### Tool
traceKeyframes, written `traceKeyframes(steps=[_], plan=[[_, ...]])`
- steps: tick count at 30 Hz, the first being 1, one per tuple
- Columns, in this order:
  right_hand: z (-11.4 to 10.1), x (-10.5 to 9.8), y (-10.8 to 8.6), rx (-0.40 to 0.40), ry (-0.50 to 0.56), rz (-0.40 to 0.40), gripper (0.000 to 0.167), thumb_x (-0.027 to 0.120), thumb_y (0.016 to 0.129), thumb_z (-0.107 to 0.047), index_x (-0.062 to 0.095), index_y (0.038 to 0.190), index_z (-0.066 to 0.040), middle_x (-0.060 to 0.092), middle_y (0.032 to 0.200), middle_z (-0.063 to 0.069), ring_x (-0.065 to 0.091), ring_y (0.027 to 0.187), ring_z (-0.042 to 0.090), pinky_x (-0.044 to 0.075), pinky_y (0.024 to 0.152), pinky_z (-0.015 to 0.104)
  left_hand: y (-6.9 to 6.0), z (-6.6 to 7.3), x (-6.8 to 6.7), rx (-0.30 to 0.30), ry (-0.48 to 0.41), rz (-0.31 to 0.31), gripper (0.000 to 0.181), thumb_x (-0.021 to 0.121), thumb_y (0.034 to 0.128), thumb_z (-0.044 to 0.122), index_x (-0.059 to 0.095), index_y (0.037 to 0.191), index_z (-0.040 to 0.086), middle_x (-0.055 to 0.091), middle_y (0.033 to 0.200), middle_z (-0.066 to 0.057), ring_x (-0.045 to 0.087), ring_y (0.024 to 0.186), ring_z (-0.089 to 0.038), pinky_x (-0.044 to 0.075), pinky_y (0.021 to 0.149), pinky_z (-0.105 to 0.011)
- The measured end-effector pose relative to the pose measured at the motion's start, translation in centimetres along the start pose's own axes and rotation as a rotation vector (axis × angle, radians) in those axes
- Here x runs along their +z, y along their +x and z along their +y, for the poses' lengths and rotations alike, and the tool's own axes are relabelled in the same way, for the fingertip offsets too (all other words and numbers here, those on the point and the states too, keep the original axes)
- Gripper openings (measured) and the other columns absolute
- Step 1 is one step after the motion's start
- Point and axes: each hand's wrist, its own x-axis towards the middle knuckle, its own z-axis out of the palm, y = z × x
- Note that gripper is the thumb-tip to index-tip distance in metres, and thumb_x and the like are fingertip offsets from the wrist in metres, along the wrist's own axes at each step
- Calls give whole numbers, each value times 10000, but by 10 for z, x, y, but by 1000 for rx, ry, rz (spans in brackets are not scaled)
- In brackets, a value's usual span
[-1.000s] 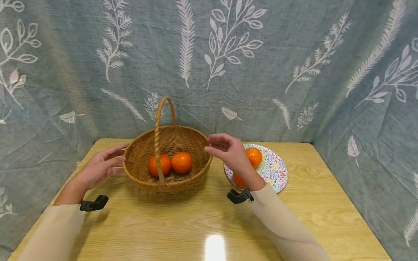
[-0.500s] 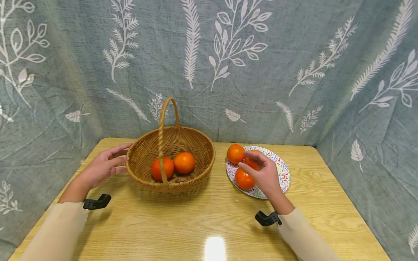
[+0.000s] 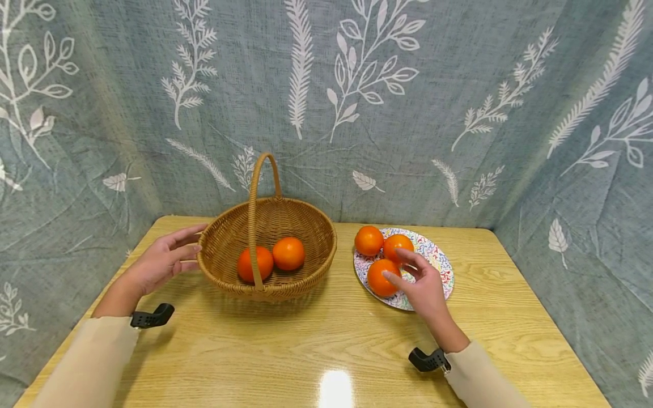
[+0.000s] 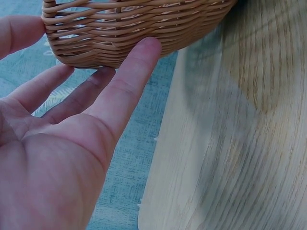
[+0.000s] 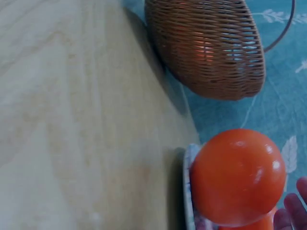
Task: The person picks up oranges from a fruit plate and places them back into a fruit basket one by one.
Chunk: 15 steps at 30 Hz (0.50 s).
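My left hand touches the left side of a wicker basket with extended fingertips. In the left wrist view its thumb and fingers are spread against the weave. Inside the basket lie two oranges, one behind the upright handle. A patterned plate to the right bears three more oranges. Beside the front one, my right hand has its thumb and fingers apart, the thumb overlapping the fruit's edge. The right wrist view shows that orange large, with only some fingertips at the lower right.
Everything stands on a light wooden table. Grey-blue curtain with white leaf prints surrounds its back and sides. The basket's tall handle rises above its rim. A gap of bare tabletop separates basket and plate.
My right hand has moved from the basket's right rim rightward to the plate, then slightly down toward the front orange. My left hand has stayed at the basket's left side.
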Motion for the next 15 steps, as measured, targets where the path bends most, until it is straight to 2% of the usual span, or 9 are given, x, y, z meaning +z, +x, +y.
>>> traceKeyframes(steps=[6,12,15], plan=[[9,1,-7,88,11,-3,641,857,835,-80,570,1399,21,567,1453,172,566,1346,324,502,1097,264,0,1,0,-2,9,1,614,502,1076,51,226,1622,-2,583,1331,54,679,1138,-70,619,884,-261],[17,4,-11,120,-18,37,664,873,825,-117,573,1409,-15,567,1441,146,551,1335,285,463,1153,394,-1,4,1,-16,25,-3,632,500,1079,61,197,1629,-2,573,1323,35,675,1143,-68,617,893,-262],[20,6,-11,131,-37,32,688,878,822,-130,560,1422,-22,564,1443,149,559,1322,301,503,1102,331,-2,5,1,-25,30,-3,638,495,1083,71,180,1633,-1,567,1324,31,673,1147,-64,616,895,-260]])
